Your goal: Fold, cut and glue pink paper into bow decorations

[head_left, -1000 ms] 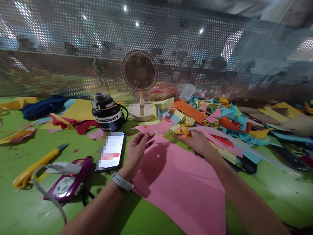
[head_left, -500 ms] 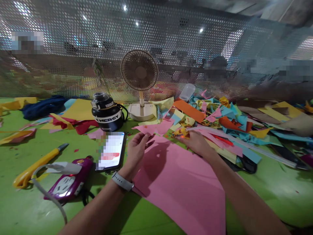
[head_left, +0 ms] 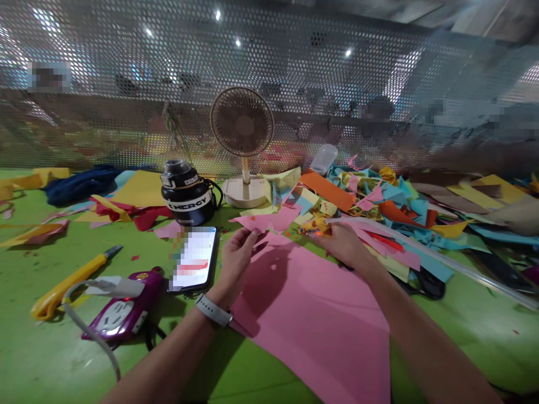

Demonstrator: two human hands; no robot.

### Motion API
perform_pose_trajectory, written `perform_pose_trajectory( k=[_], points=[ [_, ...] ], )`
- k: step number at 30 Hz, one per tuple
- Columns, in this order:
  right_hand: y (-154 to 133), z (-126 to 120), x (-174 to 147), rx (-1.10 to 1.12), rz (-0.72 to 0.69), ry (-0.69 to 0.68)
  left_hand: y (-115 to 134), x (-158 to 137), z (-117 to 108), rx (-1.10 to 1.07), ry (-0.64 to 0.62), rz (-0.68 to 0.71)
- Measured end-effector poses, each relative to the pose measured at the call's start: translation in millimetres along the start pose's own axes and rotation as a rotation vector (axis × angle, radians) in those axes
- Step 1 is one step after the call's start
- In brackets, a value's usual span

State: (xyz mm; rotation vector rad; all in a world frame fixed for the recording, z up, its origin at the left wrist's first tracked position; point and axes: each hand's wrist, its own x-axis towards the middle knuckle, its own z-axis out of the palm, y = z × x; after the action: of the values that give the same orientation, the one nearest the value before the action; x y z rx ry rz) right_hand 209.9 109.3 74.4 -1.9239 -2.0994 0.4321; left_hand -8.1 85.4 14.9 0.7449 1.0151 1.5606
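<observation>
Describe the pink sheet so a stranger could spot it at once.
Find the fan on the green table. Nearer, the sheet spreads from between the left hand and right hand toward the viewer. It's one broad pink piece, far bigger than the pink scraps beyond it.

Pink sheet (head_left: pixel 324 314) (lower end) offscreen

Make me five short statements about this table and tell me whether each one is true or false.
1. A lit phone lies to the left of the left hand. True.
2. The left hand has a bare wrist. False: a pale band is around it.
3. The right hand is at a small yellow object. True.
4. A large paper sheet reaches the picture's bottom edge. True.
5. That sheet is blue. False: it is pink.
</observation>
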Motion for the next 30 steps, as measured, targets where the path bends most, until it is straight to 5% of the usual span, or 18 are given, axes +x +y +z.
perform_pose_trajectory(
  k=[10,19,30],
  points=[
    [-10,12,4,0.182,0.112,-0.005,-1,1,0,-0.008,0.001,-0.002],
    [1,34,11,0.266,0.070,-0.051,-2,2,-1,-0.022,-0.016,-0.002],
    [-10,11,3,0.212,0.098,0.031,-2,2,-1,-0.018,0.002,0.000]
  ],
)
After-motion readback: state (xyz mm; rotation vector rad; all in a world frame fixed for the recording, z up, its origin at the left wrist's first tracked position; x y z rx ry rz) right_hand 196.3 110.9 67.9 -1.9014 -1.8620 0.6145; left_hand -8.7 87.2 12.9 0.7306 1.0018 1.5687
